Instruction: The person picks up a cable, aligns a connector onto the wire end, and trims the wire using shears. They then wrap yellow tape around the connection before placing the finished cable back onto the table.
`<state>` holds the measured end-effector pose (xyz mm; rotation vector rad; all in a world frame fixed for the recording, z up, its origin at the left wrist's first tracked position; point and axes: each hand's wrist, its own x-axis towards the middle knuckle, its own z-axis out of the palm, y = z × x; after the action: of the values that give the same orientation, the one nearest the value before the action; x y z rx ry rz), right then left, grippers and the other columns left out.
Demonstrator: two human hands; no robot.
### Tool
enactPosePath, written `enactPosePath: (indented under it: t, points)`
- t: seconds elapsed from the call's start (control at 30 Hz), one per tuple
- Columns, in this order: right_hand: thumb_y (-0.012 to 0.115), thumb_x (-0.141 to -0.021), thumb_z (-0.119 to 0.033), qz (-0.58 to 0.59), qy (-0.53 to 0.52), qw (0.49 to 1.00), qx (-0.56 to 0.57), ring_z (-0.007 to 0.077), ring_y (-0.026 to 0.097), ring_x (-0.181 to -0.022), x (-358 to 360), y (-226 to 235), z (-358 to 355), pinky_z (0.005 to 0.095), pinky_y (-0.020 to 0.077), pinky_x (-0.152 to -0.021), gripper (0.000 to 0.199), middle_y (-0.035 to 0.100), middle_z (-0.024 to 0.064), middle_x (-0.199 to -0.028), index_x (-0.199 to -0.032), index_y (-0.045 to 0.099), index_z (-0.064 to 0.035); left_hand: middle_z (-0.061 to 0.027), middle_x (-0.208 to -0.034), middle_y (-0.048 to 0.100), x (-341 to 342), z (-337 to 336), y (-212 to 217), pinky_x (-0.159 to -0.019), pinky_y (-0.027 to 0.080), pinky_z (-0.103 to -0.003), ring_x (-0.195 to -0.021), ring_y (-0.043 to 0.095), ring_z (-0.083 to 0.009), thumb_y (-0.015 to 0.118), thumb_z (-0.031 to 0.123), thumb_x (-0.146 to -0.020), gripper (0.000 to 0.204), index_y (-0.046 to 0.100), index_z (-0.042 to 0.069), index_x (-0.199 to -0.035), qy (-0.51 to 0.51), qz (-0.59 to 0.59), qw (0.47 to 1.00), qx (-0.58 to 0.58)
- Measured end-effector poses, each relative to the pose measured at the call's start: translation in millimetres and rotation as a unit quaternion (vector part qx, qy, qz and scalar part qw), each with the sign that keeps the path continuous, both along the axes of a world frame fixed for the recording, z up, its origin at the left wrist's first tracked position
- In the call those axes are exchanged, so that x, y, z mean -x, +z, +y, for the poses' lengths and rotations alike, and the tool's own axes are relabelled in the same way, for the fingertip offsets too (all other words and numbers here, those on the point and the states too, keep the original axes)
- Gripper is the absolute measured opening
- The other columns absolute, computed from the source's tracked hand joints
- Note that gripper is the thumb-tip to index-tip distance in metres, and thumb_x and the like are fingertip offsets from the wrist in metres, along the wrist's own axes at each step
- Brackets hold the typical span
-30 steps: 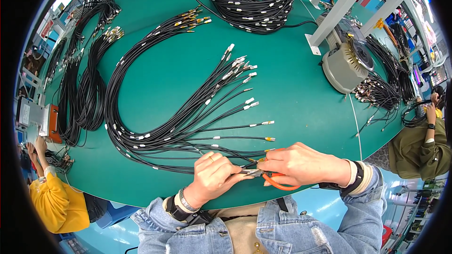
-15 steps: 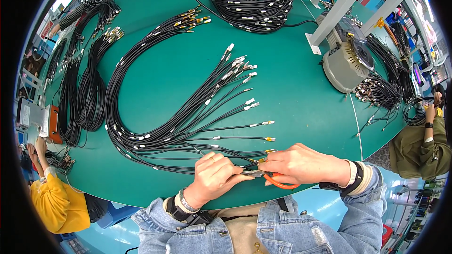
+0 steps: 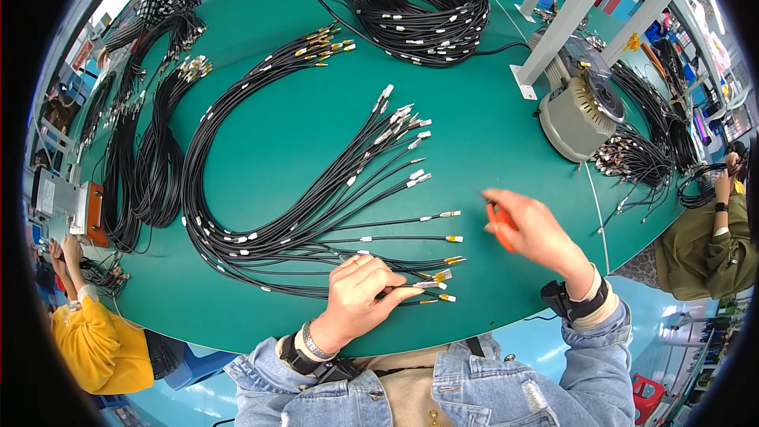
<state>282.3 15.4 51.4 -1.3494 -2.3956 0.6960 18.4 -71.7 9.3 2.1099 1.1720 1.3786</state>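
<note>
A bundle of thin black cables curves in a U over the green table, with white labels along it and several ends fanned out to the right. My left hand is closed on a black cable near the table's front edge. From its fingers, cable ends with white and yellow labels stick out to the right. To the right and above the table, my right hand grips orange-handled pliers. Their tip points up and left, blurred by motion. The pliers are apart from the cables.
A large coil of black cable lies at the back. A grey machine stands at the right beside white metal posts. More cable bundles lie at the left. Other people work around the table, one in a yellow top.
My right hand has moved up and right with the pliers, away from the cable ends at my left hand. The left hand keeps its hold in nearly the same place.
</note>
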Motion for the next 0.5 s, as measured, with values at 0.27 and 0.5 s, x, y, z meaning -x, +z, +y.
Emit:
enactPosePath:
  t: [0.27,0.5]
  points:
    - [0.058,-0.081,-0.010,-0.119,-0.145,0.979,-0.084,0.0359,0.059,-0.078,-27.4,-27.3,11.8,0.0433,0.0472,-0.068,0.028,0.059,0.0189,-0.085,-0.108,0.057,-0.0029,-0.0034,-0.059,0.053,-11.2,11.0,21.7,-0.048,0.036,-0.025,-0.048,0.045,-0.0142,0.071,-0.003,-0.070,0.018,0.068,0.003,-0.086,0.043,-0.018,0.999,0.019]
    - [0.059,-0.080,-0.012,-0.152,-0.180,0.966,-0.108,0.0333,0.060,-0.077,-32.7,-27.3,9.9,0.0402,0.0501,-0.069,0.019,0.060,0.0165,-0.082,-0.097,0.061,-0.0032,-0.0037,-0.061,0.054,-15.6,26.9,19.4,-0.047,0.034,-0.021,-0.052,0.046,-0.0081,0.065,-0.005,-0.077,0.019,0.067,0.000,-0.095,0.043,-0.064,0.993,0.091]
